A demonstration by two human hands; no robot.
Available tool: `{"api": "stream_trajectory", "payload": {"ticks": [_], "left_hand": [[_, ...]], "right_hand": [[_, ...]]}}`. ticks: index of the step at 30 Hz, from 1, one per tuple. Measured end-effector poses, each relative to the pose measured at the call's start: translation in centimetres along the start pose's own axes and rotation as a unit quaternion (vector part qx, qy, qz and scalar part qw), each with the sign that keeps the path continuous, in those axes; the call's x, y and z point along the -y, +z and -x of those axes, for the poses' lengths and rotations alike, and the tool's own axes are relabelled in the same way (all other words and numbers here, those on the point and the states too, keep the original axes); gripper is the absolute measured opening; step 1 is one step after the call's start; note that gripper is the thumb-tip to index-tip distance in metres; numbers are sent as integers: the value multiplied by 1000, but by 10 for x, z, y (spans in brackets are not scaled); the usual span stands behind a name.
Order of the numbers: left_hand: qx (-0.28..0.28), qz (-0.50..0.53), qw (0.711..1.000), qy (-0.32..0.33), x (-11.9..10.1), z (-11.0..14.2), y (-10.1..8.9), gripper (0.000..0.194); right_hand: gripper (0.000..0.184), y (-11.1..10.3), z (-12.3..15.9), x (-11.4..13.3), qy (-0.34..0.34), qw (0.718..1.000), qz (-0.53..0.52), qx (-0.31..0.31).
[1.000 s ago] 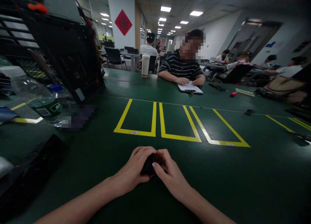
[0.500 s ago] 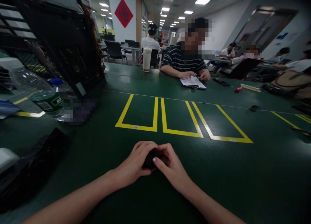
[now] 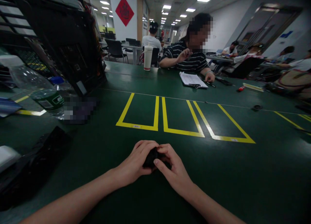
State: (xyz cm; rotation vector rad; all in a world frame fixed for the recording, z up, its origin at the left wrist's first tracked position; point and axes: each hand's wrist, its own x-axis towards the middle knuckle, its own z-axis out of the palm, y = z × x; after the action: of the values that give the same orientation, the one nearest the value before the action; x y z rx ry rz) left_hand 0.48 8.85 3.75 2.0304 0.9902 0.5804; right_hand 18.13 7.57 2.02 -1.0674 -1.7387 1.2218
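A small black object [image 3: 150, 158] sits between my two hands, just above or on the green table [image 3: 218, 182]; its kind is not clear, as my fingers cover most of it. My left hand [image 3: 137, 159] wraps round its left side, fingers over the top and thumb below. From the right, my right hand [image 3: 173, 167] closes on it, with the thumb at its near side and the bent forefinger at its top. The fingertips of both hands meet at the object's upper edge.
Yellow tape outlines [image 3: 137, 126] lie ahead of my hands. At left stand a black computer case [image 3: 70, 52], a plastic bottle [image 3: 46, 97] and a black bag-like item [image 3: 36, 162]. Across the table, a person [image 3: 191, 45] sits behind a clipboard [image 3: 193, 79] and a white cup [image 3: 147, 57].
My hands keep their hold on the black object almost unmoved. The person opposite has raised one hand from the clipboard, turned their head, and moved the other hand to the table beside it.
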Motion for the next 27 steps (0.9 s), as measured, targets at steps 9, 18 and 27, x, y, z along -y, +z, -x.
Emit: {"api": "stream_trajectory", "payload": {"ticks": [9,18,27], "left_hand": [[-6,3,1000,-22,6,0,5,65],[5,1,1000,-11,0,0,0,63],[-4,-2,1000,0,-1,-2,1,61]], "right_hand": [[20,-1,-2,8,80,996,-8,28],[16,0,1,3,0,1000,11,-3],[24,1,-1,5,77,997,-21,4]]}}
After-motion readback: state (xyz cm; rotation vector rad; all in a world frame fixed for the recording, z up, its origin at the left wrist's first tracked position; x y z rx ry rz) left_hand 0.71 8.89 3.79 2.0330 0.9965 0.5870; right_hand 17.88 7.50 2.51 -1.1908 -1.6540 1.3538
